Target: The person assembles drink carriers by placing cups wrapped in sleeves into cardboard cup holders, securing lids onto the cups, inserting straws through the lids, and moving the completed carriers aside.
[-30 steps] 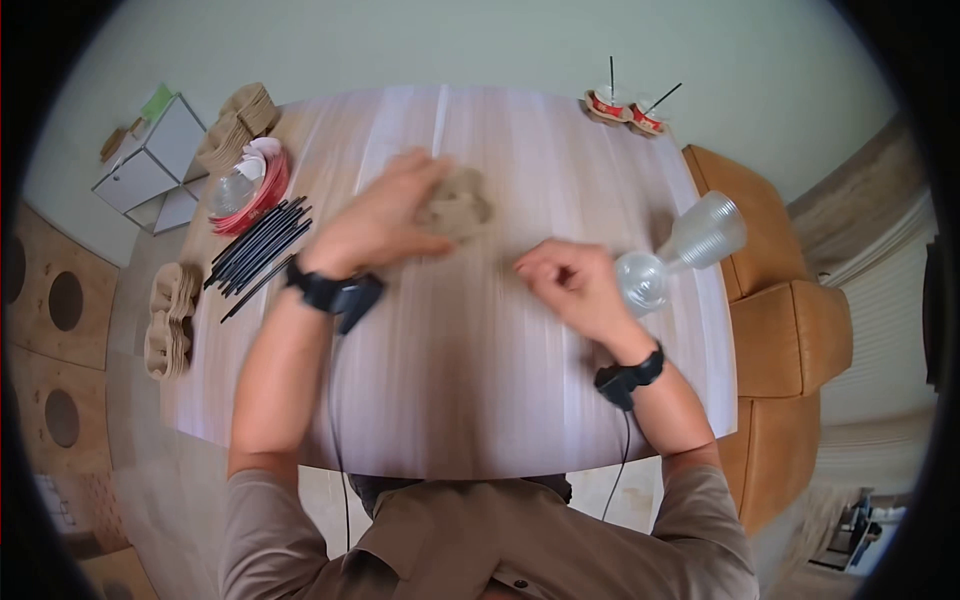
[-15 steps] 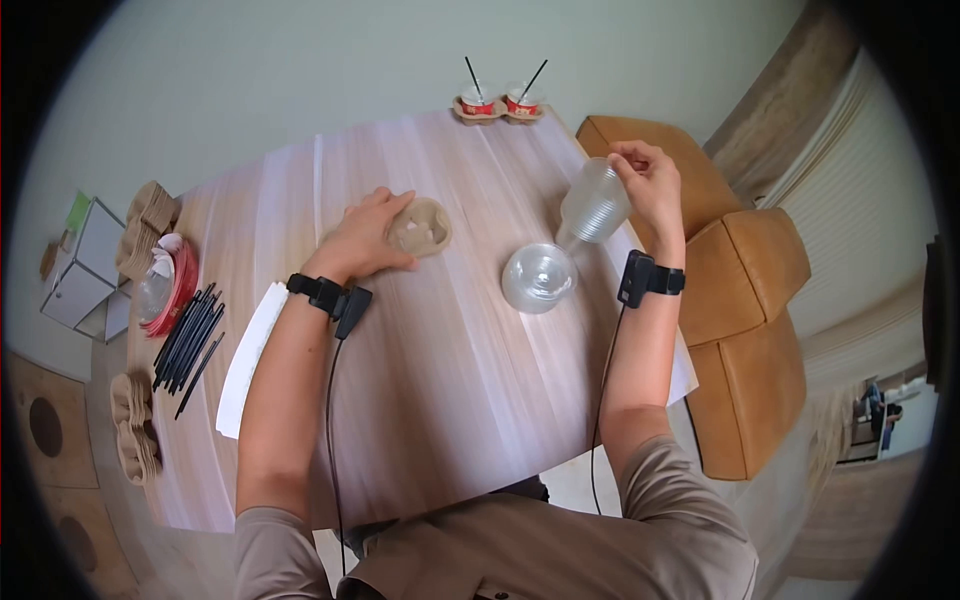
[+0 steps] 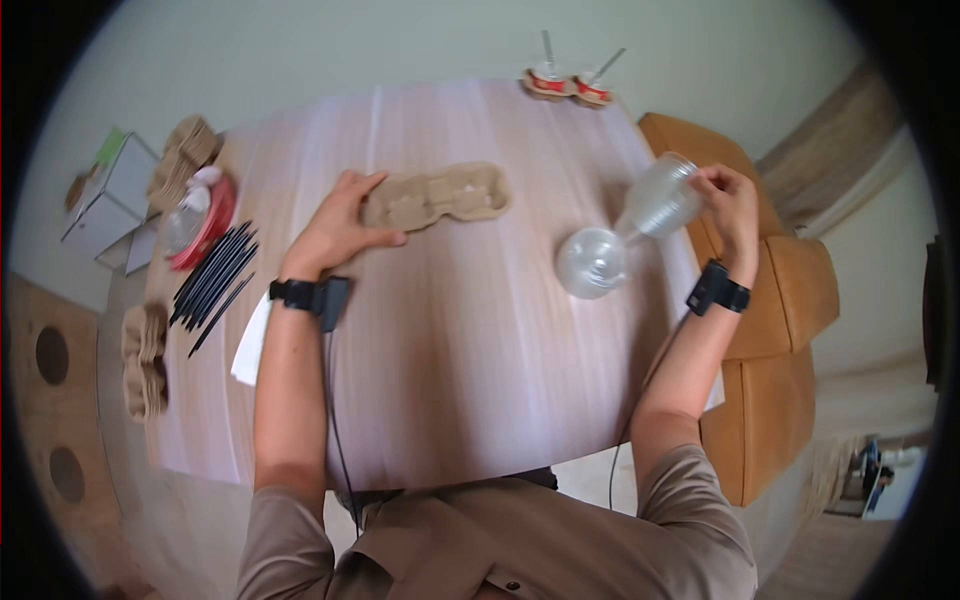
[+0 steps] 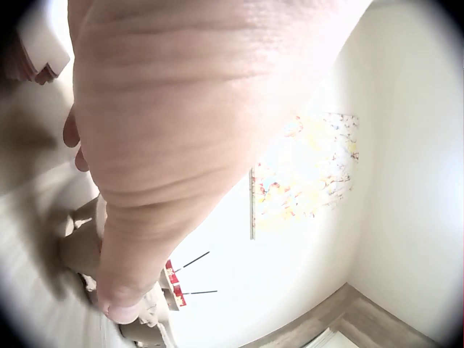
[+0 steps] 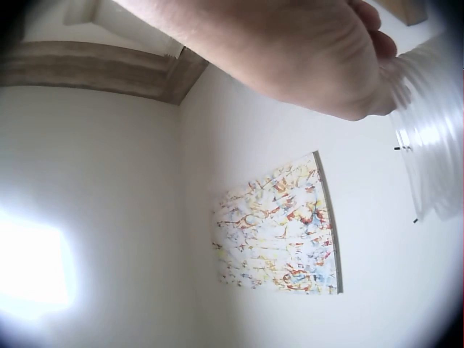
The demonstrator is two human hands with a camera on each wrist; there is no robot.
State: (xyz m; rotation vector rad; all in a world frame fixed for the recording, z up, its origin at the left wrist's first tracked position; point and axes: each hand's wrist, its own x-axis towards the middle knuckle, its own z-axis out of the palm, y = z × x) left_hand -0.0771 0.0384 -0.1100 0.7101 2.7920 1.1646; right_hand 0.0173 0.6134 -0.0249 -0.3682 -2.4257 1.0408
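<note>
A brown moulded-pulp cup carrier (image 3: 465,190) lies on the table in front of me. My left hand (image 3: 330,225) grips its left end, thumb (image 4: 119,308) along the near side and fingers at the far side. At the right, my right hand (image 3: 732,205) holds a tilted stack of clear plastic cups (image 3: 660,195) near its upper end. In the right wrist view the ridged cup stack (image 5: 435,130) shows beside the fingers (image 5: 384,43). Round clear plastic lids or cups (image 3: 592,263) sit on the table by the stack's lower end.
Black straws (image 3: 215,275), a white sheet (image 3: 250,345), a red stack (image 3: 205,235) and more carriers (image 3: 185,160) lie at the left. A filled carrier (image 3: 560,90) with two strawed cups stands at the far edge. Brown leather seats (image 3: 785,290) border the right side.
The right hand has moved from mid-table to the cup stack and taken hold of it. The carrier, seen end-on before, now shows lengthwise. The head view has swung about.
</note>
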